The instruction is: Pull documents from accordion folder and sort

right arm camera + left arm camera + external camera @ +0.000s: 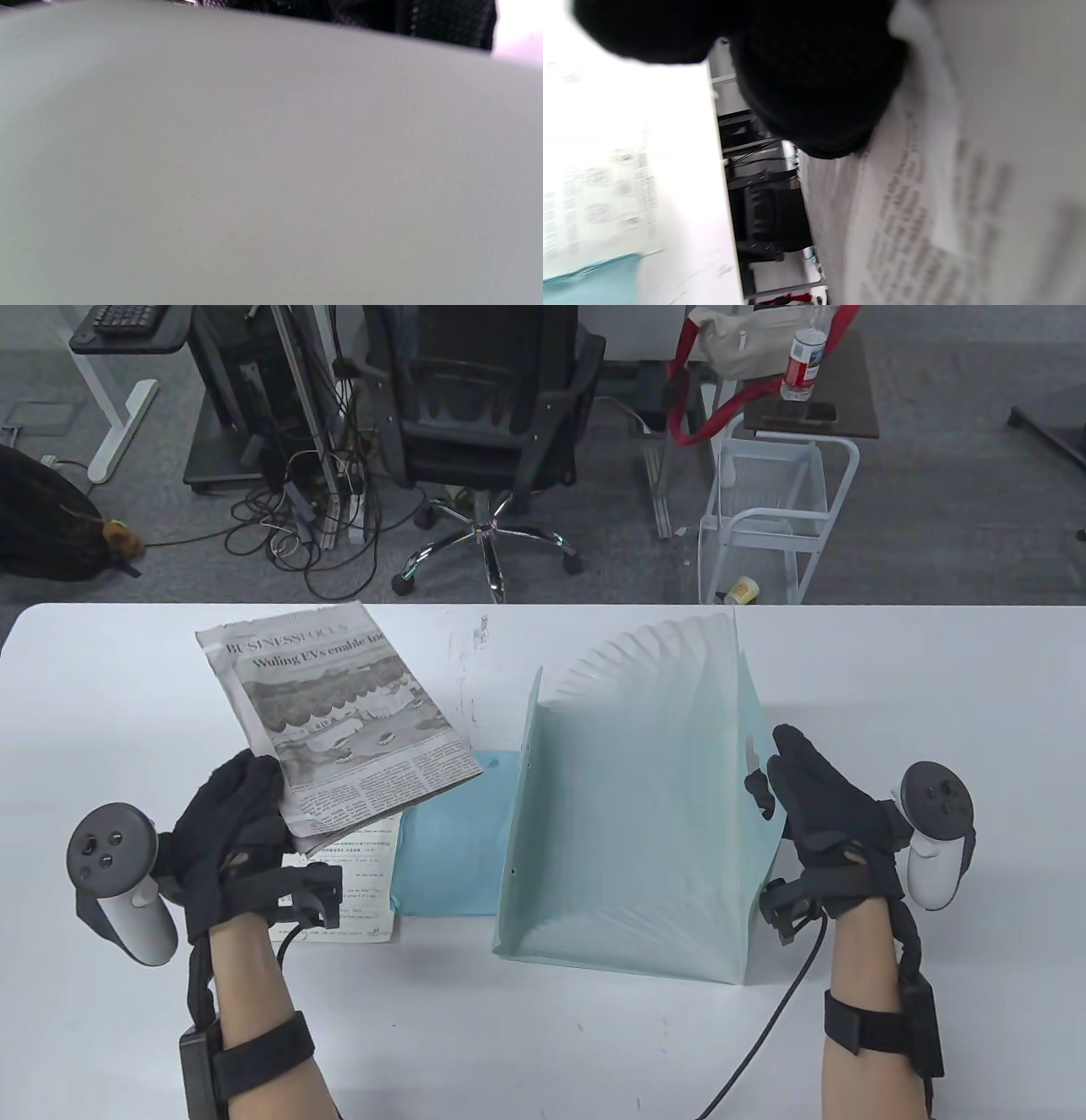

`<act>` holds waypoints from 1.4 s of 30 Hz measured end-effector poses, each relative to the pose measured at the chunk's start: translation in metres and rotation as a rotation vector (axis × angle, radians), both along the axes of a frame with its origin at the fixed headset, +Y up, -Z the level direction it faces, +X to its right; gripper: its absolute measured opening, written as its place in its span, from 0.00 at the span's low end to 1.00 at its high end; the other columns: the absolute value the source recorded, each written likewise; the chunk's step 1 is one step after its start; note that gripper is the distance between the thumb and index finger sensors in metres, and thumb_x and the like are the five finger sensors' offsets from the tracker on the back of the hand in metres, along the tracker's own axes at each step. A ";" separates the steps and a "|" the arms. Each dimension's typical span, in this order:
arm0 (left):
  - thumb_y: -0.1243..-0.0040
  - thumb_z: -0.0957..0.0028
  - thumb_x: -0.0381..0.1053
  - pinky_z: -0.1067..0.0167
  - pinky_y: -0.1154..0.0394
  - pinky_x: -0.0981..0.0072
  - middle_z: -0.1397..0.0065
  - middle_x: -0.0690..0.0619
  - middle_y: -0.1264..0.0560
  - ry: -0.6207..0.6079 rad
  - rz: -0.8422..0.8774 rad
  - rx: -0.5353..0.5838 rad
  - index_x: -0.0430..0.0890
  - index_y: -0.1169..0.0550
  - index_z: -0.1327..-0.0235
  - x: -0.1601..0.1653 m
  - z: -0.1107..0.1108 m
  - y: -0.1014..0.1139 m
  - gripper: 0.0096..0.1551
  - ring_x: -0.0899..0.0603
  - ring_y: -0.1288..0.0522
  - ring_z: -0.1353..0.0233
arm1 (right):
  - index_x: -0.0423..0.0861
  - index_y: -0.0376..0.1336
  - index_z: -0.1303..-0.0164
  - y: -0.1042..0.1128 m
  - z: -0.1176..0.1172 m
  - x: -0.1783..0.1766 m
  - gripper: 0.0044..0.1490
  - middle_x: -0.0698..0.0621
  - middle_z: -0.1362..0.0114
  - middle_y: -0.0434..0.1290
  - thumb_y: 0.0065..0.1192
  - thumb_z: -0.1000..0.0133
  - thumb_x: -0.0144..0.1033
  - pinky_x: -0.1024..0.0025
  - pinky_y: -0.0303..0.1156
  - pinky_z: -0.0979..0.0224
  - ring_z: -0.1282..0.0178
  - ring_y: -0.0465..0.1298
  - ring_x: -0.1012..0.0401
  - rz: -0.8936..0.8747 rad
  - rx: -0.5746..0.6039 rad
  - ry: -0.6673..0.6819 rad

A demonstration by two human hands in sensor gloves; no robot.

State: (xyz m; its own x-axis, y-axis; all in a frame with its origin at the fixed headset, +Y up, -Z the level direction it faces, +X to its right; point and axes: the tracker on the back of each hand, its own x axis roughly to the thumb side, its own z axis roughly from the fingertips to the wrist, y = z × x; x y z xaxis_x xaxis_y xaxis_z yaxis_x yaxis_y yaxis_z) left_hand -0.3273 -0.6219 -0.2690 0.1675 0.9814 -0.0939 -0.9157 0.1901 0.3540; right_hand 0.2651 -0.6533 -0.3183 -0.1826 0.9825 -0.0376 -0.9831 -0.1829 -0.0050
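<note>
Table view: your left hand [233,836] grips a folded newspaper [339,721] by its near corner, above a printed sheet [361,891] and blue folder [445,848]. Your right hand [827,827] holds the fanned-open accordion folder's [636,814] right wall, thumb seemingly inside.

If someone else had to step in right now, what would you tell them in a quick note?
Left hand: grips the folded newspaper by its near corner, lifted over the pile.
Right hand: holds the right side panel of the accordion folder, which stands fanned open on the table.
Done: a printed sheet and a blue folder already lie flat left of the accordion folder.
Left: set the newspaper on its pile, then check the pockets; whether any papers remain inside cannot be told.
</note>
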 end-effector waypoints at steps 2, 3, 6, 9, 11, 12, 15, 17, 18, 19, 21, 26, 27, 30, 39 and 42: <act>0.40 0.43 0.47 0.71 0.15 0.64 0.52 0.47 0.13 -0.040 0.074 -0.056 0.34 0.24 0.38 -0.002 -0.003 -0.018 0.25 0.57 0.12 0.74 | 0.42 0.52 0.24 0.000 0.000 0.000 0.45 0.37 0.36 0.69 0.57 0.45 0.55 0.40 0.73 0.43 0.36 0.72 0.34 0.003 -0.001 0.001; 0.41 0.43 0.46 0.70 0.14 0.65 0.50 0.47 0.14 -0.056 0.095 -0.079 0.34 0.25 0.37 -0.002 -0.003 -0.025 0.26 0.57 0.12 0.73 | 0.42 0.52 0.24 0.000 0.000 0.000 0.45 0.37 0.36 0.69 0.57 0.45 0.55 0.40 0.73 0.43 0.36 0.72 0.34 0.004 -0.001 0.002; 0.41 0.44 0.45 0.68 0.13 0.65 0.48 0.46 0.16 -0.060 0.127 -0.139 0.35 0.27 0.36 0.001 -0.005 -0.048 0.26 0.57 0.11 0.72 | 0.42 0.52 0.24 0.000 0.000 0.000 0.45 0.37 0.36 0.69 0.57 0.45 0.55 0.40 0.73 0.43 0.36 0.72 0.34 0.003 -0.001 0.003; 0.41 0.44 0.45 0.66 0.12 0.65 0.46 0.45 0.17 -0.048 0.136 -0.158 0.35 0.29 0.36 0.007 -0.006 -0.066 0.26 0.56 0.10 0.71 | 0.42 0.52 0.24 0.000 0.000 0.000 0.45 0.37 0.36 0.69 0.57 0.45 0.55 0.40 0.73 0.43 0.36 0.72 0.34 0.003 -0.001 0.003; 0.42 0.44 0.44 0.65 0.12 0.65 0.45 0.45 0.17 -0.046 0.163 -0.162 0.36 0.30 0.35 0.011 -0.006 -0.076 0.26 0.55 0.10 0.70 | 0.42 0.52 0.24 0.000 0.000 0.000 0.45 0.37 0.36 0.69 0.57 0.45 0.55 0.40 0.73 0.43 0.36 0.72 0.34 0.003 -0.001 0.003; 0.42 0.44 0.44 0.64 0.12 0.65 0.45 0.45 0.18 -0.042 0.179 -0.164 0.36 0.30 0.35 0.014 -0.006 -0.081 0.26 0.55 0.10 0.69 | 0.42 0.52 0.24 0.000 0.000 0.000 0.45 0.37 0.36 0.69 0.57 0.45 0.55 0.40 0.73 0.43 0.36 0.72 0.34 0.004 -0.001 0.004; 0.43 0.44 0.44 0.62 0.12 0.65 0.42 0.45 0.21 -0.035 0.199 -0.162 0.38 0.33 0.34 0.021 -0.008 -0.091 0.27 0.54 0.09 0.66 | 0.42 0.52 0.24 0.000 0.000 0.000 0.45 0.37 0.36 0.69 0.56 0.45 0.55 0.40 0.73 0.43 0.36 0.72 0.34 0.004 -0.001 0.005; 0.44 0.44 0.44 0.59 0.11 0.65 0.40 0.44 0.22 -0.050 0.199 -0.184 0.39 0.35 0.33 0.025 -0.008 -0.097 0.27 0.54 0.09 0.63 | 0.42 0.52 0.24 0.000 0.000 0.000 0.45 0.37 0.36 0.69 0.56 0.45 0.55 0.40 0.73 0.43 0.36 0.72 0.34 0.004 -0.001 0.005; 0.44 0.44 0.44 0.58 0.11 0.65 0.40 0.44 0.23 -0.052 0.201 -0.190 0.39 0.35 0.33 0.027 -0.009 -0.099 0.27 0.53 0.08 0.62 | 0.42 0.52 0.24 0.000 0.000 0.000 0.45 0.37 0.36 0.69 0.56 0.45 0.55 0.40 0.73 0.43 0.36 0.72 0.34 0.004 -0.002 0.005; 0.44 0.44 0.44 0.56 0.10 0.64 0.39 0.43 0.23 -0.055 0.207 -0.198 0.39 0.35 0.34 0.030 -0.009 -0.103 0.27 0.52 0.08 0.60 | 0.42 0.52 0.24 0.000 0.000 -0.001 0.45 0.37 0.36 0.69 0.56 0.45 0.55 0.40 0.73 0.43 0.36 0.72 0.34 0.003 -0.002 0.005; 0.44 0.44 0.44 0.53 0.10 0.62 0.39 0.43 0.24 -0.050 0.217 -0.203 0.39 0.36 0.34 0.035 -0.010 -0.109 0.27 0.51 0.08 0.58 | 0.42 0.52 0.24 0.000 0.000 -0.001 0.45 0.37 0.36 0.69 0.56 0.45 0.55 0.40 0.73 0.43 0.36 0.71 0.34 0.002 -0.002 0.006; 0.45 0.44 0.44 0.48 0.09 0.62 0.39 0.41 0.25 -0.002 0.245 -0.220 0.39 0.38 0.35 0.046 -0.010 -0.122 0.27 0.51 0.07 0.50 | 0.42 0.52 0.24 0.000 0.000 0.000 0.45 0.37 0.36 0.69 0.56 0.45 0.55 0.40 0.73 0.43 0.36 0.72 0.34 0.003 -0.002 0.004; 0.45 0.44 0.44 0.48 0.10 0.61 0.39 0.41 0.25 0.002 0.247 -0.232 0.39 0.38 0.34 0.047 -0.010 -0.124 0.27 0.50 0.08 0.49 | 0.42 0.52 0.24 0.000 0.000 0.000 0.45 0.37 0.36 0.69 0.56 0.45 0.55 0.40 0.73 0.43 0.36 0.72 0.34 0.003 -0.002 0.003; 0.45 0.43 0.44 0.46 0.10 0.60 0.38 0.40 0.26 0.020 0.235 -0.301 0.39 0.38 0.34 0.052 -0.010 -0.130 0.27 0.49 0.08 0.47 | 0.42 0.52 0.24 0.000 0.000 0.000 0.45 0.37 0.36 0.69 0.56 0.45 0.55 0.40 0.73 0.43 0.36 0.72 0.34 0.002 -0.004 0.004; 0.42 0.43 0.50 0.58 0.08 0.55 0.44 0.36 0.19 0.019 0.173 -0.430 0.35 0.29 0.39 0.056 -0.006 -0.138 0.27 0.45 0.06 0.57 | 0.42 0.52 0.24 0.000 0.000 -0.001 0.45 0.37 0.36 0.69 0.56 0.45 0.55 0.40 0.73 0.43 0.36 0.72 0.34 0.010 -0.005 0.007; 0.41 0.43 0.50 0.59 0.08 0.55 0.46 0.35 0.18 0.003 0.135 -0.481 0.34 0.27 0.40 0.054 -0.004 -0.142 0.27 0.45 0.05 0.59 | 0.42 0.52 0.24 0.000 0.000 -0.001 0.45 0.37 0.36 0.69 0.56 0.45 0.56 0.40 0.73 0.43 0.36 0.71 0.34 0.013 -0.004 0.008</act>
